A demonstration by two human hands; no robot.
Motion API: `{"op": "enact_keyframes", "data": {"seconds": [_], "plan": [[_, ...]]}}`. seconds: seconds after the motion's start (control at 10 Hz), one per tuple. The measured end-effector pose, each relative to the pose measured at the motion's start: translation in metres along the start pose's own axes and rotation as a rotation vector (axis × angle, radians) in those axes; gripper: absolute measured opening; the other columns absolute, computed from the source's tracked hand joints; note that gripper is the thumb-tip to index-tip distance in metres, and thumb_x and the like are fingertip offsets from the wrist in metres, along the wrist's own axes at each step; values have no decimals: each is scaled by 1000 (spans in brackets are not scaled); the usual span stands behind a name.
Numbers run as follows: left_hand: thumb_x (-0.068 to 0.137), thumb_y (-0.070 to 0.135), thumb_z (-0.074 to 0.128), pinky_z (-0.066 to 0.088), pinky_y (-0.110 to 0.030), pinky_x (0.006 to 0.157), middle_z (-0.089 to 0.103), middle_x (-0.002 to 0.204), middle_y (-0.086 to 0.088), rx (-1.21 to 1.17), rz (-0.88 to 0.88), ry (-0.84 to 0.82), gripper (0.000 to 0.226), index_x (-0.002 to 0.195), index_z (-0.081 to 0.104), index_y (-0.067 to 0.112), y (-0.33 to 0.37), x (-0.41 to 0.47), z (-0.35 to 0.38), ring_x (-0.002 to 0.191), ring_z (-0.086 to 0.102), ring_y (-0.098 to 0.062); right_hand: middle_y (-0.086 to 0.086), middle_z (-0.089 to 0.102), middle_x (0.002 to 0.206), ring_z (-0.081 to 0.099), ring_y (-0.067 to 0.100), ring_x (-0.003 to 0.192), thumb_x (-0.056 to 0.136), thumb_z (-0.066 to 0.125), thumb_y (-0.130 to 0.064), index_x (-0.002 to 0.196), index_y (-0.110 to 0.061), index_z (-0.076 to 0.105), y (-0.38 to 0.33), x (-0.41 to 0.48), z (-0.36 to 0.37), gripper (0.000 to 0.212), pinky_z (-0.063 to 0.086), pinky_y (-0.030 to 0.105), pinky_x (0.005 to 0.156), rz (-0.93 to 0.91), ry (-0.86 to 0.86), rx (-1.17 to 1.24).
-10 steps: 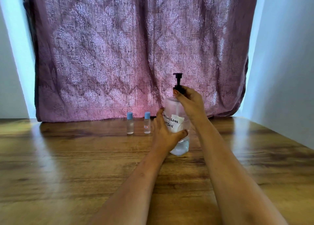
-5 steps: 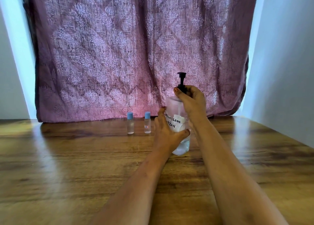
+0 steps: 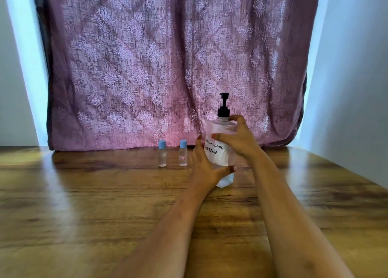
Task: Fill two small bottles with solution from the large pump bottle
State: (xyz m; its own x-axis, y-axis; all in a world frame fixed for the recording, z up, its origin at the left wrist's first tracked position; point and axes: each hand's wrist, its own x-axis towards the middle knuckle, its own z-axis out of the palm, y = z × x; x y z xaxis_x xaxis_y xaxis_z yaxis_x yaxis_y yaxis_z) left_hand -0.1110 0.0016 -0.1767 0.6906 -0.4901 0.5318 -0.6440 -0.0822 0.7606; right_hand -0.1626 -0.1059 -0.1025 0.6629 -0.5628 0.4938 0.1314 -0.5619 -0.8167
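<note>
My left hand (image 3: 204, 166) and right hand (image 3: 237, 137) grip the pump bottle (image 3: 218, 152), fingers curled; a slip could topple the small bottles (image 3: 183, 154) beside it

Label (image 3: 218, 155) on the pump bottle (image 3: 219, 128): top word partly covered by the thumb of the right hand (image 3: 241, 140); only "LENS" and "SOLUTION" legible. Left hand (image 3: 202, 168) wraps the pump bottle's lower left side, its fingers out of sight behind, that side of the base covered. Pump head (image 3: 223, 105): spout direction not discernible. Nearer small bottle (image 3: 183, 152), left of the pump bottle: sticker (image 3: 181, 158) too small to read. Farther small bottle (image 3: 162, 155), further left: fill level unclear, same for the nearer. Both forearms cut by the bottom edge. Curtain (image 3: 168, 68) behind the pump bottle cut at the top edge; table (image 3: 84, 214) beneath it runs out left, right and bottom.
</note>
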Motion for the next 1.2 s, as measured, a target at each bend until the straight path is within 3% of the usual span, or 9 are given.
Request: {"op": "enact_keyframes", "data": {"seconds": [0.1,0.3,0.4,0.6,0.7,0.8,0.9,1.0,1.2], "plan": [[56,59,77,24,-51,114,14,155,-4,7,5,-20,127,149,-2,24,0,0,0,143,15,-26,-2,54,104,59,20,92,71,79,-26,117,-20,35,9,1,-5,64,51,33,76,-37,99,-49],[77,38,71,22,-54,115,9,158,-3,91,40,-69,101,149,2,23,-7,1,4,145,9,-26,9,47,124,53,25,108,74,76,-24,121,-19,45,30,12,-14,57,44,31,86,-94,267,-111],[85,39,61,20,-48,116,9,158,-4,219,76,-127,89,150,3,21,-10,1,5,146,8,-24,9,37,132,46,25,117,79,71,-24,129,-16,42,36,14,-15,58,42,36,95,-99,296,-150],[88,27,55,32,-40,109,30,146,-9,381,203,-177,69,146,20,11,1,-4,3,134,31,-26,13,41,137,43,28,123,88,61,-24,138,-13,32,45,13,-14,59,39,37,98,-118,325,-147],[88,22,56,31,-37,108,34,144,-11,408,233,-182,65,143,25,8,4,-6,1,131,33,-26,11,39,140,42,28,124,89,59,-25,138,-15,30,47,12,-13,58,39,41,101,-141,325,-141],[87,18,56,32,-39,108,35,143,-14,416,245,-189,61,141,29,4,5,-6,1,131,33,-28,9,33,145,37,25,129,91,57,-27,142,-18,28,49,9,-11,59,35,34,101,-161,328,-115],[86,18,57,36,-40,103,37,141,-14,420,227,-178,60,138,32,5,3,-6,1,129,37,-28,6,25,151,31,24,135,94,50,-36,146,-25,21,49,5,-10,60,32,36,106,-137,330,-55],[81,28,60,38,-40,104,34,143,-6,401,161,-150,78,147,19,16,-5,-3,0,131,35,-24,4,20,155,26,23,140,95,43,-42,147,-28,17,46,-3,-6,60,29,43,112,-93,356,14],[82,28,60,34,-37,107,35,143,-5,363,196,-21,75,146,21,19,-6,-1,-2,132,33,-22,8,24,153,27,25,139,95,43,-44,146,-24,23,42,-5,0,58,28,39,107,-127,529,11]]}}
